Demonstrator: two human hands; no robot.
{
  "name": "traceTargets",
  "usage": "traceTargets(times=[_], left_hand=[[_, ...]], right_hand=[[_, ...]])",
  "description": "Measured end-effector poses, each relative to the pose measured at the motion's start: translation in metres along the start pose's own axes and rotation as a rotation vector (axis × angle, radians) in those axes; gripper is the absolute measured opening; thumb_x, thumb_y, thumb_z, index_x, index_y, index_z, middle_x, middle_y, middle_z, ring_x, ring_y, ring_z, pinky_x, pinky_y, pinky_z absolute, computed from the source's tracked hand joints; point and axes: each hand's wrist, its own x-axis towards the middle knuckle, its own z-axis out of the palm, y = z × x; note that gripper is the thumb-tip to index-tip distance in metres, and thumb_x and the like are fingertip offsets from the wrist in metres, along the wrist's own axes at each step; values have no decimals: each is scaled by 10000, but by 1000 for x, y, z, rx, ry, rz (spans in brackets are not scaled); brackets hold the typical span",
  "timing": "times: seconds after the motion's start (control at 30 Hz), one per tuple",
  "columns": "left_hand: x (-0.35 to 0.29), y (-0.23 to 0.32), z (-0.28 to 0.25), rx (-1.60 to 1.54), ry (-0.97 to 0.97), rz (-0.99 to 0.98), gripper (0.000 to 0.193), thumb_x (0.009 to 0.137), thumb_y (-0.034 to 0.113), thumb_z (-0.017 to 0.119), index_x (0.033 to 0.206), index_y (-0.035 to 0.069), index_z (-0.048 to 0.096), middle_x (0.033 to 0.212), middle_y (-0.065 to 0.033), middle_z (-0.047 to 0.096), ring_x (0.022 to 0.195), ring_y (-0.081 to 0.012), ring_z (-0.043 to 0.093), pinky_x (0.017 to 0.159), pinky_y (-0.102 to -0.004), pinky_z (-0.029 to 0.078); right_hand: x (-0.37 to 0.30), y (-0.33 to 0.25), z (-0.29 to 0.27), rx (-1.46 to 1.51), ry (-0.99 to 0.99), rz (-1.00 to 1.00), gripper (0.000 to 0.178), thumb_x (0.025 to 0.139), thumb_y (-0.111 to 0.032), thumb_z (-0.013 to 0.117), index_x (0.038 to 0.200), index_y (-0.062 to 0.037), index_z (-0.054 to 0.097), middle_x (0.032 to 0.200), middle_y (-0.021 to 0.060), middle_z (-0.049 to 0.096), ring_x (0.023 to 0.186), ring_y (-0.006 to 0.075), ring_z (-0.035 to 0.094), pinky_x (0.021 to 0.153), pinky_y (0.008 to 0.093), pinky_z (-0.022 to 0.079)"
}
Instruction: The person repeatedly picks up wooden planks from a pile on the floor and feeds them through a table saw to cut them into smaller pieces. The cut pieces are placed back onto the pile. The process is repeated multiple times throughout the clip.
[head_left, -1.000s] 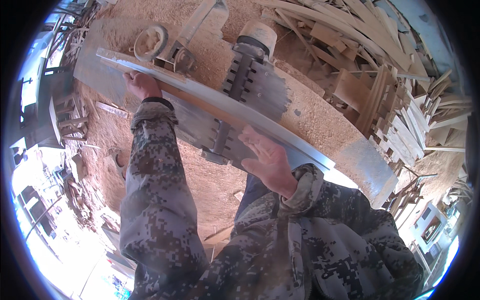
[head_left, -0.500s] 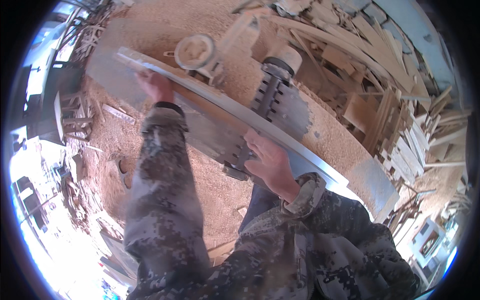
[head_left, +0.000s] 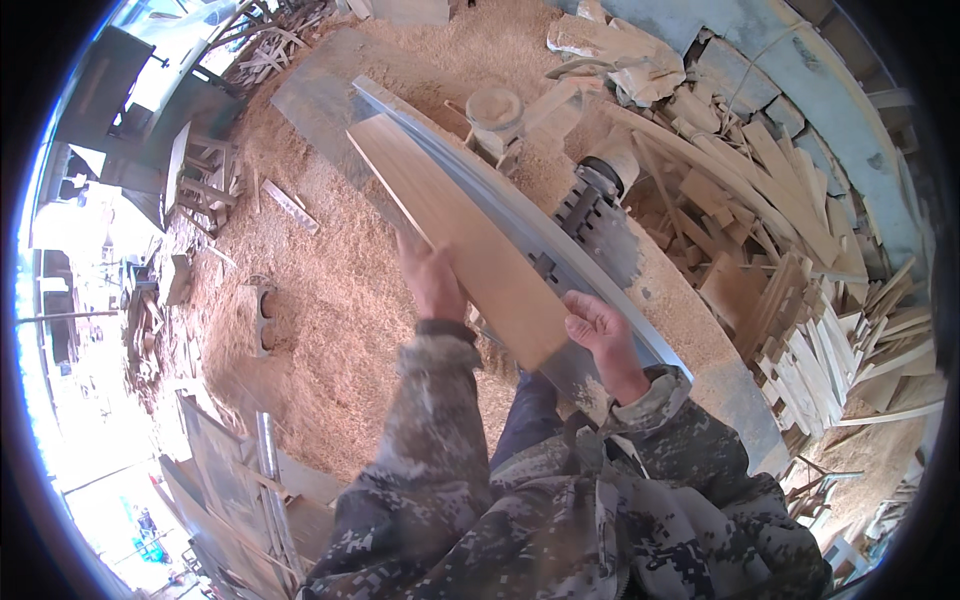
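A long, smooth wooden board (head_left: 455, 225) lies slantwise in front of me, its broad face turned up, over the bed of a jointer-like machine. My left hand (head_left: 434, 283) is closed on the board's left edge, around its middle, with some fingers hidden beneath. At the near right corner, my right hand (head_left: 604, 338) grips the board with the thumb on top. Just right of the board runs the machine's long metal fence (head_left: 500, 205). The flat metal table (head_left: 318, 88) shows past the board's far end. A dark slotted part (head_left: 578, 208) sits beyond the fence.
Wood shavings (head_left: 330, 330) cover the floor. Piled offcuts (head_left: 800, 300) lie to the right, and a cylindrical machine part (head_left: 495, 108) stands behind the fence. At the lower left lean several panels (head_left: 225, 470). A small wooden rack (head_left: 200, 180) stands at the left.
My left hand has come back from the far end toward me. The board has turned from beside the fence to broad face up. My right hand has closed on its near end. The view has shifted.
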Motion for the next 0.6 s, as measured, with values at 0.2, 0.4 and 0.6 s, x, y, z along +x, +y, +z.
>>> traceTargets(times=[0.2, 0.4, 0.6], left_hand=[[-173, -29, 14, -277, -41, -209, 564, 906, -107, 540, 1455, -1, 467, 1230, -163, 707, 1086, -265, 708, 954, -389, 577], [-302, -118, 55, -174, -124, -517, 582, 957, -71, 562, 1523, 30, 469, 1398, -116, 647, 1236, -228, 649, 1048, -351, 515], [-377, -170, 103, 171, -240, -237, 606, 1056, 156, 600, 1587, -41, 384, 1640, -247, 429, 1547, -341, 397, 1269, -427, 307]], right_hand=[[-99, 14, -81, -394, -146, 19, 512, 893, -135, 824, 1339, 52, 656, 1169, 180, 764, 1078, 251, 720, 936, 359, 553], [-234, 81, -209, -1028, 185, -307, 470, 824, -62, 794, 1269, 19, 669, 1115, 218, 720, 1002, 353, 719, 890, 413, 566], [-309, 127, -331, -1283, 281, -416, 427, 845, -80, 779, 1249, -7, 662, 1038, 213, 694, 950, 446, 665, 829, 519, 544]])
